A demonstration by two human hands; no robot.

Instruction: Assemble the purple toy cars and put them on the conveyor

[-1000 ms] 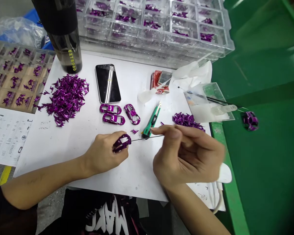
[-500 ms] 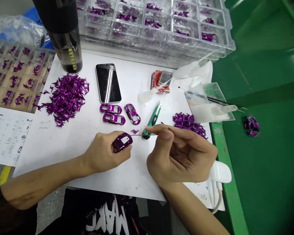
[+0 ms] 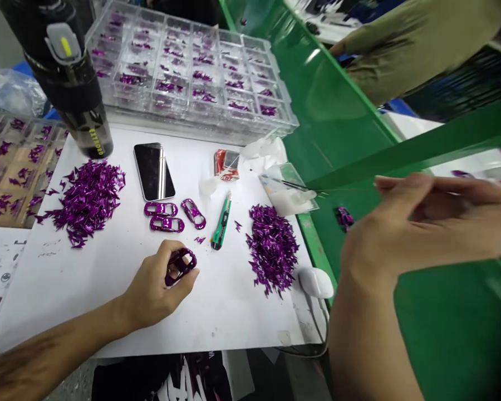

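Observation:
My left hand [image 3: 156, 289] is closed around a shiny purple toy car body [image 3: 181, 266], held tilted over the white worktop, with an opening in the shell showing. Off to the right, my right hand [image 3: 426, 223] is raised over the green conveyor channel, thumb and fingertips pinched. A thin, needle-like metal tool [image 3: 354, 190] points left from them, faint and blurred. Three more toy car bodies [image 3: 167, 224] lie beyond my left hand, near a green utility knife [image 3: 221, 223] and a small loose purple piece [image 3: 199, 240].
Piles of pointed purple pieces lie left [image 3: 89, 197] and right [image 3: 273, 248]. A phone [image 3: 154, 171], dark bottle [image 3: 73, 83] and clear compartment trays [image 3: 192, 114] stand behind. Another car body [image 3: 343, 218] rests on the green channel [image 3: 317, 100]. Across it is another person's sleeve [image 3: 421, 44].
My right hand has moved away from the held car body, out to the right over the channel. The view has swung right. The car body in my left hand has turned.

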